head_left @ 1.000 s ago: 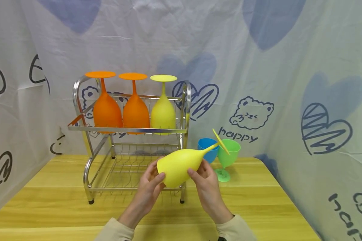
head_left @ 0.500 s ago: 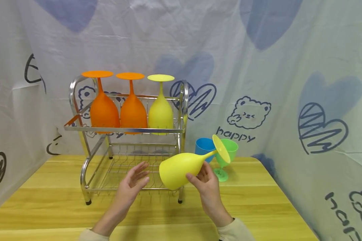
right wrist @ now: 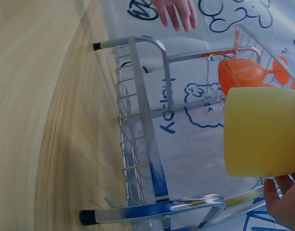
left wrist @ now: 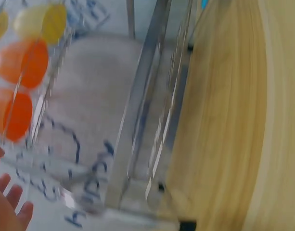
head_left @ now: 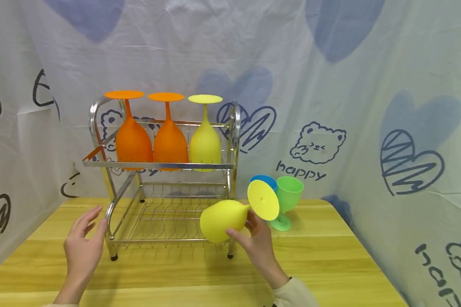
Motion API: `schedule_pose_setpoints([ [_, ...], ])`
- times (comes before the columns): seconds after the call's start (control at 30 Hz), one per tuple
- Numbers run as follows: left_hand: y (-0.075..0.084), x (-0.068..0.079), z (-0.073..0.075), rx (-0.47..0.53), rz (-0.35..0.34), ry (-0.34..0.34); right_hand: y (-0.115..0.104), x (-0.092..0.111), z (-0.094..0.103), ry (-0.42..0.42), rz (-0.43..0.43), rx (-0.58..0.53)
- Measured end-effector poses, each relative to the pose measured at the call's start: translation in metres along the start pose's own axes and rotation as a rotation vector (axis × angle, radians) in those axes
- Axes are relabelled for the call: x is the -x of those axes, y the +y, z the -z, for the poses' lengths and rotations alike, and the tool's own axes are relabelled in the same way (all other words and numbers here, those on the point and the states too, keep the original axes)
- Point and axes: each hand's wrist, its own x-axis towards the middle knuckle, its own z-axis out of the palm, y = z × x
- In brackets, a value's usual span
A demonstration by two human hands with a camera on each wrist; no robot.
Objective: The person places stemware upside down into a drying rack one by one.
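My right hand (head_left: 256,244) grips a yellow plastic wine goblet (head_left: 223,221) by its bowl, thumb in front. The goblet lies tilted on its side in the air, mouth to the left and its round foot to the upper right. In the right wrist view the yellow bowl (right wrist: 262,132) fills the right side. My left hand (head_left: 83,251) holds nothing; its fingers are spread beside the left post of the metal rack (head_left: 157,165). On the rack's top shelf stand two orange goblets (head_left: 133,140) and one yellow goblet (head_left: 205,145), all upside down.
A green goblet (head_left: 289,194) stands upright on the wooden table (head_left: 322,264), right of the rack. A blue goblet (head_left: 264,180) is beside it, partly hidden by the held one. The rack's lower wire shelf (head_left: 169,217) sits low over the table. A printed cloth hangs behind.
My left hand has let go of the yellow goblet and moved left to the rack's side. My right hand has turned the goblet, so its foot now faces forward more and sits lower.
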Motion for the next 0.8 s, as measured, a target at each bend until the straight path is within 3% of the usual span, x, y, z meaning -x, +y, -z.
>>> schedule_pose_setpoints([
  [0.1,-0.01,-0.008,0.011,-0.046,0.134,-0.017,0.005,-0.002,-0.004,-0.002,0.054,0.026],
  [0.2,-0.019,-0.014,0.017,-0.075,0.262,-0.129,0.01,-0.002,-0.009,-0.014,0.062,0.033],
  [0.3,-0.026,-0.019,0.018,-0.074,0.343,-0.217,0.011,-0.001,-0.015,-0.026,0.03,0.056],
  [0.4,-0.03,-0.02,0.013,-0.065,0.37,-0.254,0.01,0.0,-0.019,-0.032,0.015,0.088],
  [0.67,-0.037,-0.02,0.004,0.008,0.39,-0.242,0.014,-0.005,-0.032,-0.065,0.019,0.083],
  [0.8,-0.042,-0.022,0.002,0.022,0.403,-0.275,0.013,-0.007,-0.04,-0.086,0.025,0.099],
])
